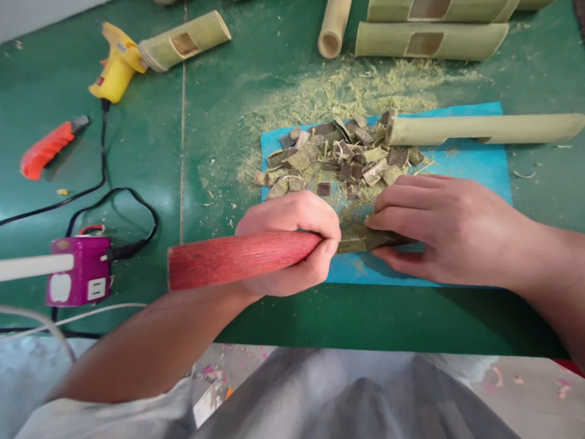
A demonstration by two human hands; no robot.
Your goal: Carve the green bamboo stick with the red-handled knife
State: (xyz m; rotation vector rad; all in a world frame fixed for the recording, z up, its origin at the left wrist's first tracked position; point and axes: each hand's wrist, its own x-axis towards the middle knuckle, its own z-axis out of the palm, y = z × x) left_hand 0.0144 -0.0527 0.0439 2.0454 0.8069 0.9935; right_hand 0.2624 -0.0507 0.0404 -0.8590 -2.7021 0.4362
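My left hand [292, 244] is closed around the red wooden handle [237, 259] of a tool whose working end is hidden behind the fist. Just to its right lies a dark brown-green strip of bamboo sheath [359, 239] on a blue mat [475, 183]. My right hand [452, 225] grips the right part of that strip, thumb on the near side and fingertips on the far side. Beyond both hands a heap of cut sheath pieces [338, 155] and yellowish dust covers the mat. A long bamboo tube [484, 129] rests at the heap's right side.
At the left are a yellow corded tool [112, 67] touching a notched bamboo tube [192, 41], an orange utility knife [48, 149], and a purple power socket [77, 268] with looping cables. More bamboo tubes [429, 41] lie at the back, near scattered sawdust [365, 85].
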